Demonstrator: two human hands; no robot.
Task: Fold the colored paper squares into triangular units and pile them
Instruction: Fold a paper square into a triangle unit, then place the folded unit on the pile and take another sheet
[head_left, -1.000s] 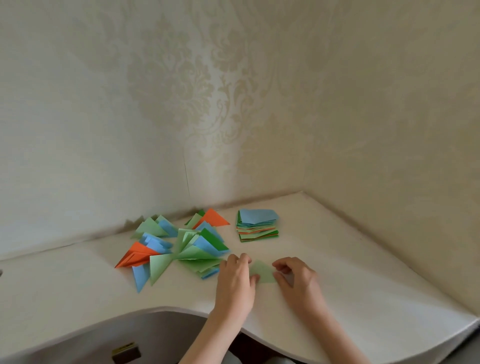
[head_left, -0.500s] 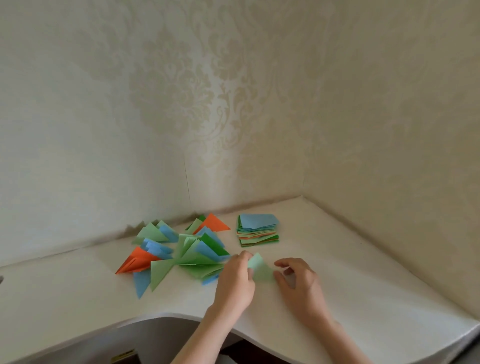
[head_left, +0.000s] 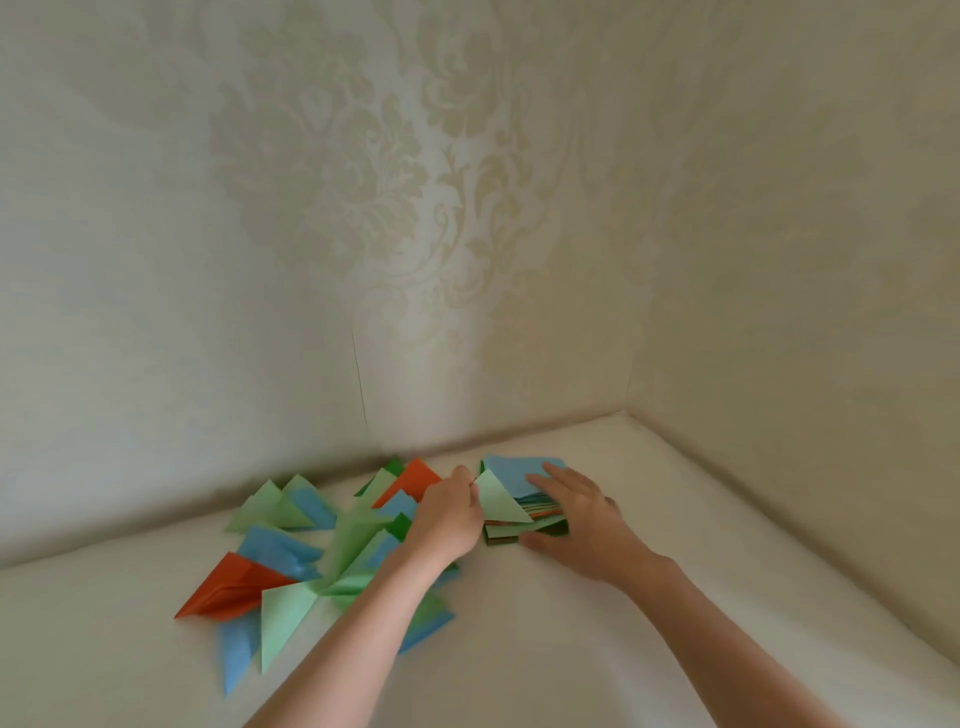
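Both forearms reach in from the bottom edge across the pale tabletop (head_left: 597, 649). Nearest the camera, spread over the left part of the surface, lies the pile of folded triangular units (head_left: 322, 561), a loose scatter of light green, blue, orange and dark green pieces overlapping one another; the left forearm crosses over its right side. Farther in, the left hand (head_left: 449, 519) has its fingers curled and pinches a light green folded triangle (head_left: 498, 499) at its left corner, the piece standing tilted against the stack. Just to the right, the right hand (head_left: 582, 514) lies over the stack of paper squares (head_left: 524, 525), fingers fairly straight and resting on the blue top sheet, thumb against the stack's near edge; the hand is relaxed, not clenched. The stack's side shows green, orange and blue layers. Behind everything, patterned cream wallpaper (head_left: 415, 208) covers the two walls meeting in the corner.
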